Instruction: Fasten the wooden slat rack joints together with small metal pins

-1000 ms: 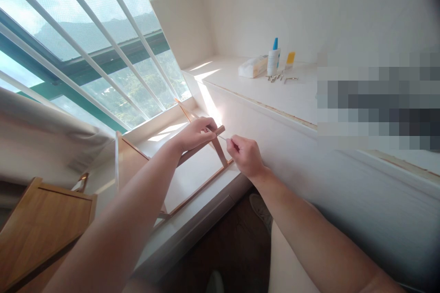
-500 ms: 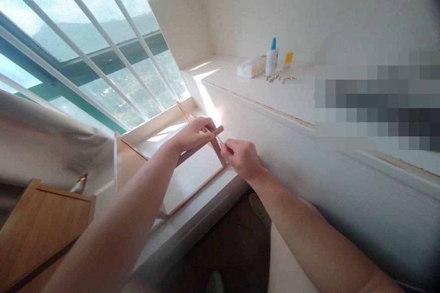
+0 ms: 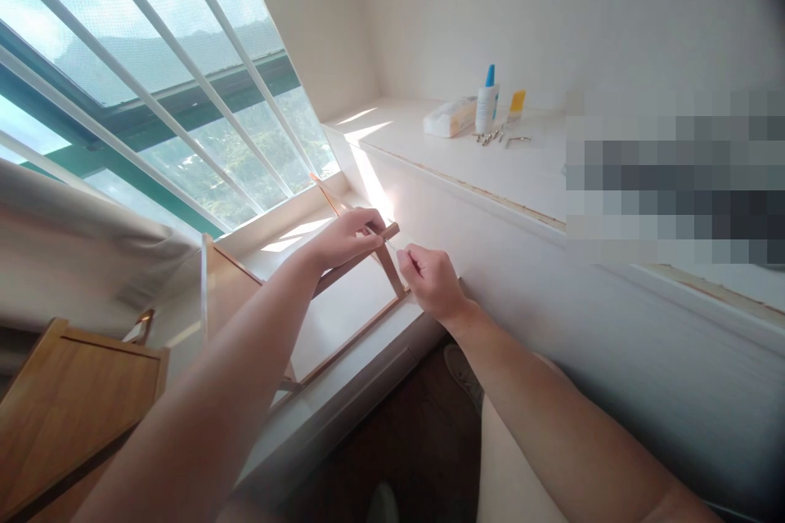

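Head view: our left hand (image 3: 347, 235) grips the wooden frame (image 3: 393, 271) at its top bar; our right hand (image 3: 432, 282), just beside the frame, pinches a thin metal pin (image 3: 391, 244).

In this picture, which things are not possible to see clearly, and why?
Head view, all:
- Thin metal piece in the right hand: too small to identify, mostly hidden by that hand.
- Where it meets the wooden bar: covered by the left hand.
- Small metal parts on the shelf: too small to name.
- Right part of the shelf: hidden by a pixelated patch.
- Wooden panel: cut off by the left edge.
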`<state>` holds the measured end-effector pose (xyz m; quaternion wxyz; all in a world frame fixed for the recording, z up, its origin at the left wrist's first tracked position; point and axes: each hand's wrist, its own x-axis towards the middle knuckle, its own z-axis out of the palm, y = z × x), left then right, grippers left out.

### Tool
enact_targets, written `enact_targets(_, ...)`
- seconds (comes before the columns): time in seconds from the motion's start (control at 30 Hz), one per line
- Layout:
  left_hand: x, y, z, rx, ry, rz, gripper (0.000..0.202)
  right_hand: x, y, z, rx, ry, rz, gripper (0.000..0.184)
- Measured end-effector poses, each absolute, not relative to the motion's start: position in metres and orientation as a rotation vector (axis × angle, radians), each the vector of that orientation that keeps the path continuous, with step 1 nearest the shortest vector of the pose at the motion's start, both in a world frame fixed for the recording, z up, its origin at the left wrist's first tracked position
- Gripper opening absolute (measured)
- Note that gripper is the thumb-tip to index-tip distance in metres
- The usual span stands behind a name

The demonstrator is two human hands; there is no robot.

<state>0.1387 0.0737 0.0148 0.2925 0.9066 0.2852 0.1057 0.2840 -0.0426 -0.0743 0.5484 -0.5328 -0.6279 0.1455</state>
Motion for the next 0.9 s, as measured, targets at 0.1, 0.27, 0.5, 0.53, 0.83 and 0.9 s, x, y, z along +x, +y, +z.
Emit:
enact_targets(0.1, 0.139, 0.072, 0.017, 2.432, 0.76, 0.279, 0.016, 0.286, -0.042, -0.072, -1.321, -1.535, 0.267, 0.034)
enact_targets(0.27, 0.14, 0.071, 0.018, 2.419, 0.75, 0.282, 0.015, 0.288, -0.042, -0.068, -1.394, -1.566, 0.157, 0.032)
enact_targets(0.5, 0.139, 0.072, 0.016, 2.428, 0.756, 0.283, 0.013, 0.28, -0.044, -0.07, -1.268, -1.352, 0.437, 0.041)
enact_targets(0.53, 0.139, 0.072, 0.016, 2.433, 0.763, 0.282, 0.013, 0.278, -0.045, -0.071, -1.235, -1.3, 0.511, 0.042)
enact_targets(0.83, 0.139, 0.073, 0.017, 2.421, 0.757, 0.286, 0.015, 0.264, -0.04, -0.078, -0.806, -0.772, 1.161, 0.039)
enact_targets(0.9, 0.139, 0.073, 0.017, 2.418, 0.759, 0.293, 0.015, 0.263, -0.04, -0.077, -0.786, -0.74, 1.161, 0.038)
